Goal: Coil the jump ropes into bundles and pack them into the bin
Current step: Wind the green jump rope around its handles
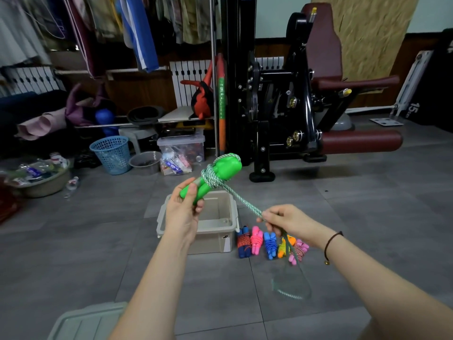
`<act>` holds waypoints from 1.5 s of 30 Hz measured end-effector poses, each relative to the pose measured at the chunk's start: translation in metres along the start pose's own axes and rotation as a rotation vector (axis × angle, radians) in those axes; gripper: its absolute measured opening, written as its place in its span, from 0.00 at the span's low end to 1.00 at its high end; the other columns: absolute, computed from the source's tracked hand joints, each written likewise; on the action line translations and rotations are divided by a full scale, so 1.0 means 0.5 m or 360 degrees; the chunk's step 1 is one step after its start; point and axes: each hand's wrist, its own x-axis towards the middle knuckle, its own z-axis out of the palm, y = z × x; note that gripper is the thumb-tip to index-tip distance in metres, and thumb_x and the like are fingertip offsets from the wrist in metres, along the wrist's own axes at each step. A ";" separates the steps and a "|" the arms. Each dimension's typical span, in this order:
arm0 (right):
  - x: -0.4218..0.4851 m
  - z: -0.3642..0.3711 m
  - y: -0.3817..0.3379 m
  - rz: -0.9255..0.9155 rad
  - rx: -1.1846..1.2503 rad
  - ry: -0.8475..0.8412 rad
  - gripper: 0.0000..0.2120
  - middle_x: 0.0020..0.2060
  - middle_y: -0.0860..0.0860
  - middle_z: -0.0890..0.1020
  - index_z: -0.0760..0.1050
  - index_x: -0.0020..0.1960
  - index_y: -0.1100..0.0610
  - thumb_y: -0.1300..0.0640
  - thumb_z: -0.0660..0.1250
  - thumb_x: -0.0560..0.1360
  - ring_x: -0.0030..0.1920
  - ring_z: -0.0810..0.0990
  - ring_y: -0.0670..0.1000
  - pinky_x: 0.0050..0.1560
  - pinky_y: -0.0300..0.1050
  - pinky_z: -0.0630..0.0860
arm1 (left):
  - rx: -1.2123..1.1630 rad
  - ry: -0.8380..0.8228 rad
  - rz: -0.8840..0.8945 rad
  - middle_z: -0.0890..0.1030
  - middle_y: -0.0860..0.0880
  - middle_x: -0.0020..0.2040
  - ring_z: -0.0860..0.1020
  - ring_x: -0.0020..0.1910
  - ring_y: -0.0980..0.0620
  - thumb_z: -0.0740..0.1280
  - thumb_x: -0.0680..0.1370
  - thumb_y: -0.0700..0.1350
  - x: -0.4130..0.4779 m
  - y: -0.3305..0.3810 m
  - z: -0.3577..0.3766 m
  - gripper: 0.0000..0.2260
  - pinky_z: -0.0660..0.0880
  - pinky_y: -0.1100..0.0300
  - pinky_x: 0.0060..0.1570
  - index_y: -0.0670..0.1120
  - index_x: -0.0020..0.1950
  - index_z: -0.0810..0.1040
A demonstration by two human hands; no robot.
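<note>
While the left hand (182, 212) grips the green handles (210, 176) above the bin (221, 231), the right hand (282, 220) pinches the cord (241, 200) — keep it taut, lay turns snugly side by side.

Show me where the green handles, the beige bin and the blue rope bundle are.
green handles (229, 169): head view, on the rounded top end.
beige bin (213, 242): head view, on its front wall.
blue rope bundle (270, 244): head view, on the cord wound round its middle.
</note>
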 end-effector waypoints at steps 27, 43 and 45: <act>0.068 -0.141 -0.201 -0.0199 -0.0901 -0.0092 0.16 0.25 0.49 0.68 0.79 0.31 0.52 0.43 0.68 0.73 0.26 0.63 0.44 0.28 0.36 0.61 | 0.0573 -0.0989 -0.0186 0.77 0.50 0.32 0.70 0.27 0.54 0.69 0.72 0.38 -0.038 0.008 0.025 0.05 0.67 0.67 0.26 0.45 0.45 0.79; -0.024 0.008 -0.023 0.0054 -0.0053 -0.0105 0.09 0.32 0.49 0.82 0.80 0.44 0.58 0.57 0.63 0.79 0.28 0.73 0.46 0.33 0.40 0.70 | 0.0016 0.0177 0.0069 0.80 0.46 0.40 0.72 0.25 0.55 0.69 0.75 0.38 0.000 -0.010 0.007 0.06 0.74 0.66 0.27 0.44 0.52 0.79; -0.054 0.031 -0.059 0.0029 -0.0151 -0.0184 0.10 0.31 0.50 0.81 0.79 0.41 0.55 0.58 0.63 0.79 0.26 0.72 0.44 0.30 0.36 0.71 | 0.0209 0.0216 0.0109 0.80 0.46 0.40 0.73 0.26 0.54 0.71 0.75 0.40 0.003 -0.015 0.003 0.06 0.75 0.65 0.29 0.46 0.51 0.80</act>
